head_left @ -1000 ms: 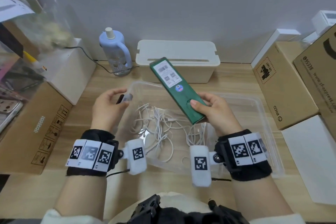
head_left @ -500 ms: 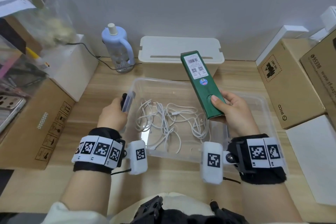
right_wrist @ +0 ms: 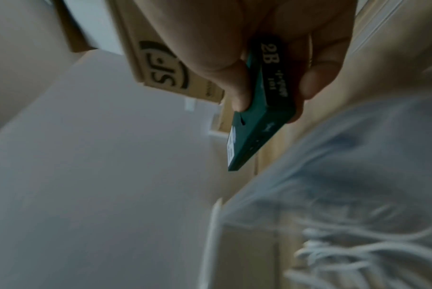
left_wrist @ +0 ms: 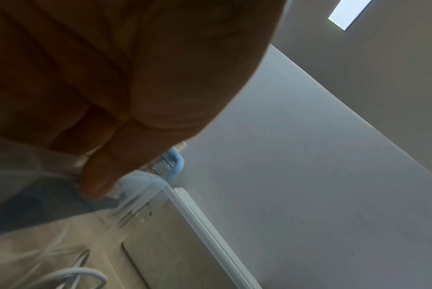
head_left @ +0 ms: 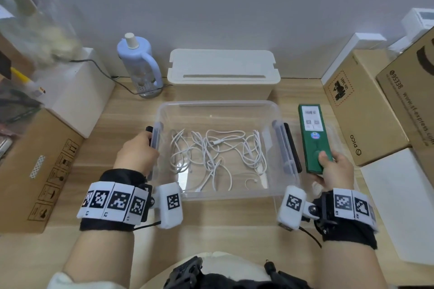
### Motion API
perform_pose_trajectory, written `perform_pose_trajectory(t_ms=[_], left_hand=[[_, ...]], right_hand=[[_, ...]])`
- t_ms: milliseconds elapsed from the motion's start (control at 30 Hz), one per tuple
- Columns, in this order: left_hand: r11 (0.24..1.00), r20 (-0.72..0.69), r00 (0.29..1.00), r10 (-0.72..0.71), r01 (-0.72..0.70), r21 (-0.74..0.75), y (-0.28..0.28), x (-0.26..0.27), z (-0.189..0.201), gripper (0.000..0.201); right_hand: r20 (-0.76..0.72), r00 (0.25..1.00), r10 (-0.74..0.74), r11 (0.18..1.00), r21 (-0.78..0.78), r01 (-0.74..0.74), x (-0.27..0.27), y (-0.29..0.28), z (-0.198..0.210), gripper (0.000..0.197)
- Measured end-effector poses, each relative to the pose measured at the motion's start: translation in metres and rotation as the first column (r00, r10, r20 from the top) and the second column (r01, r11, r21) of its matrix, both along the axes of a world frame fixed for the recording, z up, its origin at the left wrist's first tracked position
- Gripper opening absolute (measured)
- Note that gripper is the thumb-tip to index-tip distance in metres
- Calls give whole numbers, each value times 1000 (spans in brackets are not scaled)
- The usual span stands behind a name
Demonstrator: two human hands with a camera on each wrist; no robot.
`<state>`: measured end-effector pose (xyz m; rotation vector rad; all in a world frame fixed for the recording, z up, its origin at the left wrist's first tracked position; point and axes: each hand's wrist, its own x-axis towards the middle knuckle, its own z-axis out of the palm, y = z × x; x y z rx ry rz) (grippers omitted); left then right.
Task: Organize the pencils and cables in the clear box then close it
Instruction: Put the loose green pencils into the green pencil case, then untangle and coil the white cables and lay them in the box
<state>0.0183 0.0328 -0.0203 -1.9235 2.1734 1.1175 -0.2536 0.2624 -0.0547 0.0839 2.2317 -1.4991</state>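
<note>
1. Far left of the desk [head_left: 234, 213] it's just clutter: a cardboard box [head_left: 35, 166] and a white box behind it, then a pale blue bottle [head_left: 138, 65] by the wall. None of that matters for the job.
2. My left hand [head_left: 135, 156] sits on the left end of the clear box [head_left: 218, 107], fingers curled round the dark latch [head_left: 149, 135] there. Looks like it's just steadying the box.
3. The clear box sits in the middle of the desk with its top open. The white cables [head_left: 216, 150] are already inside, lying as a loose tangle on the bottom. A closed white bin [head_left: 223, 73] stands right behind it.
4. My right hand [head_left: 331, 169] pinches the near end of the green pencil box [head_left: 313, 134], thumb on top. The wrist view shows "2B" printed on its side. It's outside the clear box, just right of the right-hand latch, low over the desk. Can't tell if its far end touches down.
5. Further right: stacked cardboard boxes [head_left: 366, 105].
6. My read: cables done, pencils are the step in hand. Next move, I reckon, is bringing the pencil box over the rim and laying it flat beside the cables, then finding the lid. I can't make one out clearly.
</note>
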Motion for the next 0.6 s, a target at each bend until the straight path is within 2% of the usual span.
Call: perform_pose_trajectory(t_ms=[133,233,300,400,433,500,567,600], left_hand=[[999,69,997,-28,29,-13,-3,-3,-1,41],[1000,68,997,-25,26,-14,-1,-5,1,38],[1000,56,998,-20,21,-12,1,-5,4,36],[998,64,997,-50,53,-41,7,-4,9,38],[995,30,998,-60,62,-72,9,-5,12,41],[989,-154,986,-71,49,-143,15,-10,21,48],[991,-377,921,-94,50,-125,18,-20,30,45],[995,-463,881,-98,71,-75,20,-26,32,42]], right_hand=[[110,994,29,975,218,-52,-1,18,-37,32],[174,982,74,942,310,-126,5,26,-56,32],[151,984,95,921,362,-144,6,28,-56,39],[10,991,135,916,381,-128,4,22,-23,46],[-59,985,160,934,331,-132,3,17,-6,45],[-205,957,205,967,193,-166,10,0,31,39],[-282,924,257,966,47,-254,26,-25,60,31],[-272,915,299,949,-16,-315,36,-39,70,27]])
